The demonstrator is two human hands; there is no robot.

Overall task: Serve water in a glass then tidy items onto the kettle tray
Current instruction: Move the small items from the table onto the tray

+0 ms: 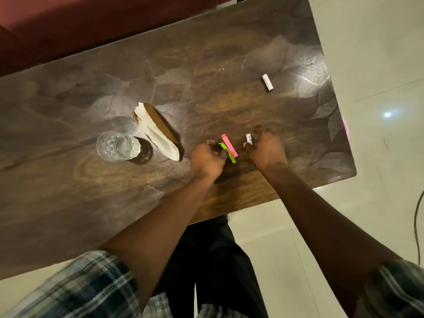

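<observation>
Left hand (207, 157) pinches slim green paper sachet (232, 157); right hand (266, 149) grips small white printed sachet (249, 139). Lift both clear, then collect slim pink sachet (229, 145) between them.

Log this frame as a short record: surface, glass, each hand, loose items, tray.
surface: wooden table
glass: upright, looks to hold water, beside a paper packet
left hand: pinches green sachet
pink sachet: on the table against the green one
right hand: pinches white sachet
second white sachet: alone, far right of table
tray: not in view
</observation>
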